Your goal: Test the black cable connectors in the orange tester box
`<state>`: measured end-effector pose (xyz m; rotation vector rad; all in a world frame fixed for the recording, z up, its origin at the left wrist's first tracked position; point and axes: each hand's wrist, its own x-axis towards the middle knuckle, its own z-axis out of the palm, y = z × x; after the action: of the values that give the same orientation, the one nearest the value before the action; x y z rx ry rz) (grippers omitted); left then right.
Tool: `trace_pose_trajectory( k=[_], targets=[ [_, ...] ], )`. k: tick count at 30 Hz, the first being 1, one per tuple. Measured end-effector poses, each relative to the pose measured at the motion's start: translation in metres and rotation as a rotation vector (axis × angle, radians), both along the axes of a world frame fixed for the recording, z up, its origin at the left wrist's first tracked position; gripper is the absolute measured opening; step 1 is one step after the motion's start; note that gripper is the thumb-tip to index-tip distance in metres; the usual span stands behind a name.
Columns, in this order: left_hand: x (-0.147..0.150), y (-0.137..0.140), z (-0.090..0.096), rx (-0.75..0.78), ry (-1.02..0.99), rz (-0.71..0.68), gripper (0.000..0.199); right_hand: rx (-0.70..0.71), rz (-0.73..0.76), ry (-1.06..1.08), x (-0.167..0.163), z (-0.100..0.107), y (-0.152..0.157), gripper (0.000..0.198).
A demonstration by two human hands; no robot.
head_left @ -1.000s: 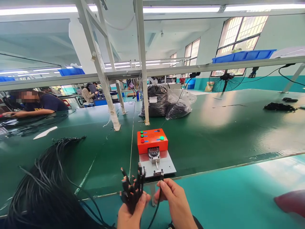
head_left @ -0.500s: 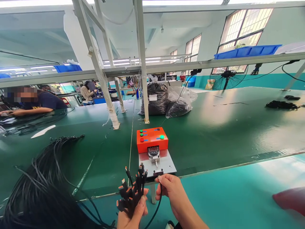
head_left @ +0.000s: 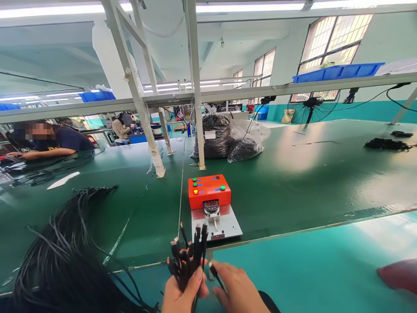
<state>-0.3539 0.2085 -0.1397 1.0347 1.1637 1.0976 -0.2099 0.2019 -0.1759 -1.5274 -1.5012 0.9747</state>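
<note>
My left hand (head_left: 187, 289) is closed around a bundle of black USB cables (head_left: 187, 256); several of their plugs show orange inside. Just right of it, my right hand (head_left: 237, 287) pinches a single black cable (head_left: 216, 274) close to its plug, somewhat blurred. Beyond both hands stands an orange test box (head_left: 208, 201) with coloured buttons, the lower left one glowing yellow. In front of the box a small digital gauge (head_left: 211, 207) is mounted on a metal plate (head_left: 233, 224). No cable sits at the dark slot (head_left: 217, 237) on the plate's near edge.
A large heap of black cables (head_left: 65, 243) lies on the green table at left. Metal shelf posts (head_left: 198, 108) rise behind the box, beside black and clear plastic bags (head_left: 215, 139). A person (head_left: 61, 139) leans at the table's far left.
My right hand has drawn the single cable's plug away from the plate's slot, towards me. The box's green light at right has gone dim and the lower left button has turned from red to yellow.
</note>
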Motion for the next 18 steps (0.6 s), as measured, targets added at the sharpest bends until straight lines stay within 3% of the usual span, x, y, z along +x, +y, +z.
trace_pose_trajectory(
  k=[1, 3, 5, 8, 12, 18],
  targets=[
    [0.0, 0.0, -0.001, -0.01, -0.004, -0.01, 0.035, 0.066, -0.033, 0.032, -0.001, -0.001, -0.003, 0.044],
    [-0.001, 0.0, -0.003, -0.001, 0.008, -0.019, 0.033, 0.095, -0.064, 0.259, -0.003, 0.002, -0.004, 0.042],
    [-0.001, 0.0, -0.003, 0.031, 0.035, -0.009, 0.032, -0.014, -0.069, 0.528, -0.003, 0.008, -0.003, 0.031],
    [-0.003, -0.001, 0.0, 0.057, 0.048, 0.014, 0.031, -0.192, -0.144, 0.766, -0.001, 0.013, 0.002, 0.038],
    [-0.003, -0.002, 0.002, 0.057, 0.035, 0.003, 0.033, -0.214, -0.224, 0.751, 0.002, 0.013, 0.008, 0.046],
    [-0.003, -0.001, 0.0, 0.037, 0.017, -0.013, 0.032, -0.212, -0.259, 0.729, 0.001, 0.021, 0.019, 0.035]
  ],
)
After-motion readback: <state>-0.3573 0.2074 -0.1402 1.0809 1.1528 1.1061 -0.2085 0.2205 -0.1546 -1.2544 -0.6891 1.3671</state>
